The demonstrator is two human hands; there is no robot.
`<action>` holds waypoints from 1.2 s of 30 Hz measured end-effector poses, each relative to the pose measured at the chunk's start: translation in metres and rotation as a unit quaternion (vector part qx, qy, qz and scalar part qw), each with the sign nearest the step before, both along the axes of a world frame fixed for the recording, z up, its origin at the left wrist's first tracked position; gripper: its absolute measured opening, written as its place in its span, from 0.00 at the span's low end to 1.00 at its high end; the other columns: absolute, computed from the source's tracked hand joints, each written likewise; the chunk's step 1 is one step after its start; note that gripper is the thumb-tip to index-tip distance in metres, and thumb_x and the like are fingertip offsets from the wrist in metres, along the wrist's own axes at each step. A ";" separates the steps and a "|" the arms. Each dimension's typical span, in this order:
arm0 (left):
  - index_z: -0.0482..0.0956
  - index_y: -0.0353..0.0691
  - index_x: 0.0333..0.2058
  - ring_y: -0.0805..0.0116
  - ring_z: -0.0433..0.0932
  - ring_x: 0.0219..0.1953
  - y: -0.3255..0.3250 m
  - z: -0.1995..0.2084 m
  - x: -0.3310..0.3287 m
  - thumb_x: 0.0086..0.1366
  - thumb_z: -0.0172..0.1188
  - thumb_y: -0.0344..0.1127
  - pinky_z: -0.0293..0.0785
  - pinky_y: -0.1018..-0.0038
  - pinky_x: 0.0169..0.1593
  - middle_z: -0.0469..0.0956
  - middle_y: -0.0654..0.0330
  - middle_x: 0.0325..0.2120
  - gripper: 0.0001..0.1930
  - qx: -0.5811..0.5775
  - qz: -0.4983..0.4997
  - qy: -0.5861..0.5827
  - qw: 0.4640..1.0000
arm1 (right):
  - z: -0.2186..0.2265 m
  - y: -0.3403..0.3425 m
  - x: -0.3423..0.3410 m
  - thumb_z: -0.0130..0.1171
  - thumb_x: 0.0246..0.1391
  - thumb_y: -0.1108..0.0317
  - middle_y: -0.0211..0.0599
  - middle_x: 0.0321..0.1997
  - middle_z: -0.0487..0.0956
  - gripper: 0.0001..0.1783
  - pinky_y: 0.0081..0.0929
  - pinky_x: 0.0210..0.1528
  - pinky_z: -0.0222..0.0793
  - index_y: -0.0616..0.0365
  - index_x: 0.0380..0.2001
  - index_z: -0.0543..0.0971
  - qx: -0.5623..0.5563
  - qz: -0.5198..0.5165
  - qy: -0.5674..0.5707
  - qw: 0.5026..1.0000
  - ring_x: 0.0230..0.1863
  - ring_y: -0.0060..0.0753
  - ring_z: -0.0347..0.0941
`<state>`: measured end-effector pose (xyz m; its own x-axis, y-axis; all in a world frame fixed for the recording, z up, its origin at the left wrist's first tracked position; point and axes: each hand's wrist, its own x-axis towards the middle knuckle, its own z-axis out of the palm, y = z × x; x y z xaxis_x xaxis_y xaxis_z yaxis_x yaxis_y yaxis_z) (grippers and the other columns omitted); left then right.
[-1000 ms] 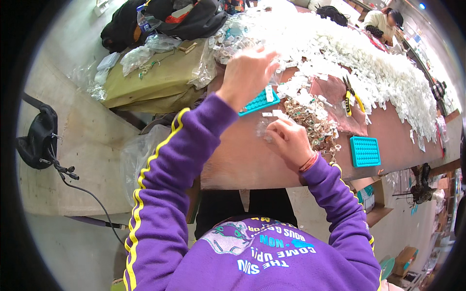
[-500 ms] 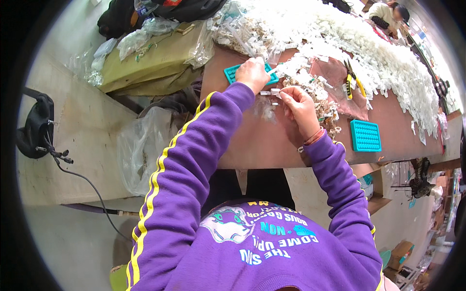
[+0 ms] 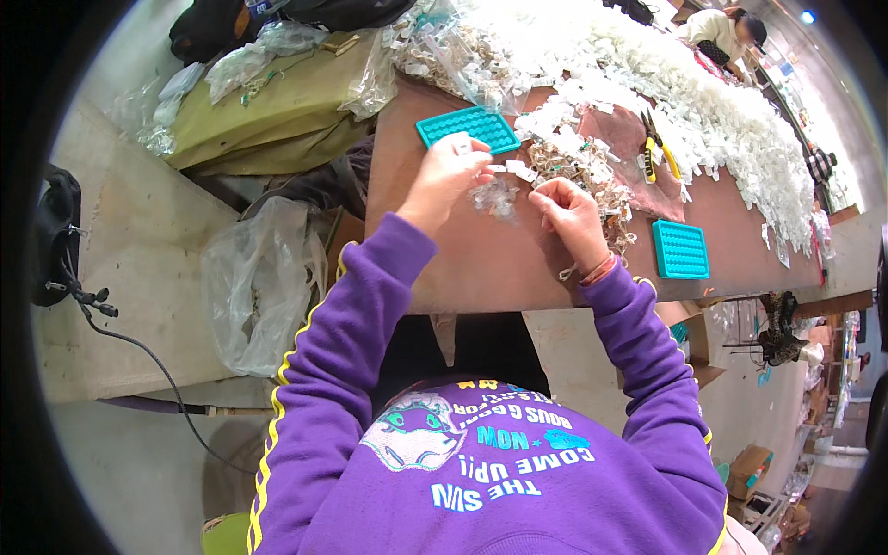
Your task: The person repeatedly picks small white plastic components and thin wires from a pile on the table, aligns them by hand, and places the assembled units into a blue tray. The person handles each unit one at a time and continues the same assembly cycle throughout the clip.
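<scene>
My left hand is over the table at the near edge of a teal grid tray, fingers curled together. A whitish bit shows among those fingers, too small to name. Close to its fingertips lie small white plastic pieces. To their right, my right hand has thumb and forefinger pinched; what they hold, if anything, is hidden. Beyond it spreads a heap of small white pieces with tan strings. Some clear plastic bits rest on the table between my hands.
A large mound of white pieces covers the far right of the table. Yellow-handled pliers lie on a pinkish sheet. Another teal tray is at right. A person sits at the far right corner.
My left hand has drawn back toward me and left, off the teal tray, uncovering more of it. My right hand stays pinched in nearly the same place. The whole view has shifted slightly.
</scene>
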<state>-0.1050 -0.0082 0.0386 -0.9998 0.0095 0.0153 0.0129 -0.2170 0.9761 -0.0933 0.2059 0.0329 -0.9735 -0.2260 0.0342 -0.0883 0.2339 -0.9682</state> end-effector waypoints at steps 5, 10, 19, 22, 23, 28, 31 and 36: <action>0.78 0.34 0.34 0.49 0.79 0.35 0.041 -0.005 -0.043 0.57 0.63 0.41 0.74 0.62 0.39 0.79 0.46 0.31 0.14 -0.422 0.051 0.195 0.884 | -0.003 -0.006 0.000 0.59 0.52 0.77 0.19 0.23 0.71 0.06 0.10 0.24 0.59 0.59 0.35 0.78 0.005 0.020 0.067 0.998 0.22 0.08 0.63; 0.78 0.33 0.33 0.49 0.78 0.36 0.052 -0.009 -0.060 0.57 0.62 0.40 0.73 0.60 0.39 0.78 0.45 0.30 0.14 -0.478 0.067 0.235 0.844 | 0.011 0.002 -0.001 0.58 0.55 0.75 0.22 0.29 0.74 0.09 0.10 0.28 0.63 0.60 0.41 0.77 -0.240 0.093 -0.147 0.955 0.25 0.10 0.66; 0.76 0.37 0.30 0.71 0.74 0.24 0.020 -0.009 -0.038 0.59 0.60 0.37 0.70 0.76 0.30 0.77 0.61 0.22 0.09 -0.285 0.011 0.113 0.952 | -0.003 0.006 -0.013 0.46 0.66 0.66 0.35 0.36 0.76 0.14 0.24 0.41 0.78 0.64 0.49 0.70 -0.502 0.164 -0.319 0.787 0.34 0.28 0.75; 0.75 0.41 0.36 0.77 0.73 0.28 0.022 -0.006 -0.025 0.63 0.60 0.40 0.70 0.82 0.30 0.77 0.64 0.28 0.09 0.030 -0.040 -0.067 0.997 | -0.003 0.003 -0.013 0.45 0.66 0.65 0.37 0.39 0.76 0.15 0.26 0.42 0.78 0.64 0.49 0.70 -0.514 0.180 -0.330 0.771 0.38 0.32 0.77; 0.75 0.41 0.38 0.76 0.74 0.29 0.026 -0.006 -0.021 0.64 0.59 0.40 0.71 0.81 0.31 0.77 0.63 0.29 0.10 0.115 -0.029 -0.087 0.989 | -0.001 0.001 -0.013 0.45 0.66 0.65 0.38 0.40 0.76 0.15 0.27 0.43 0.78 0.64 0.49 0.70 -0.516 0.195 -0.331 0.766 0.40 0.34 0.77; 0.70 0.41 0.47 0.71 0.76 0.36 0.030 -0.005 -0.008 0.66 0.58 0.43 0.76 0.75 0.36 0.75 0.59 0.40 0.16 0.424 -0.157 -0.150 0.879 | 0.016 -0.012 -0.008 0.43 0.67 0.64 0.42 0.43 0.78 0.16 0.34 0.48 0.77 0.63 0.50 0.70 -0.519 0.246 -0.328 0.750 0.47 0.43 0.77; 0.65 0.41 0.51 0.66 0.77 0.39 0.033 -0.008 0.001 0.67 0.52 0.35 0.78 0.70 0.40 0.73 0.53 0.46 0.15 0.509 -0.140 -0.116 0.841 | 0.026 -0.015 -0.008 0.44 0.66 0.62 0.46 0.42 0.79 0.16 0.38 0.54 0.74 0.65 0.45 0.72 -0.442 0.250 -0.327 0.797 0.51 0.47 0.76; 0.60 0.40 0.55 0.50 0.66 0.59 0.033 -0.010 0.011 0.61 0.45 0.21 0.68 0.56 0.60 0.67 0.48 0.54 0.22 0.608 -0.101 -0.053 0.786 | 0.030 -0.009 -0.009 0.46 0.65 0.61 0.50 0.43 0.78 0.16 0.39 0.54 0.74 0.66 0.40 0.73 -0.354 0.223 -0.300 0.857 0.51 0.48 0.76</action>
<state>-0.0943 0.0251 0.0286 -0.9759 0.2119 0.0526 -0.2101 -0.9769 0.0385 -0.1019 0.1967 0.0633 -0.6864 -0.7093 -0.1604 0.5477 -0.3592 -0.7556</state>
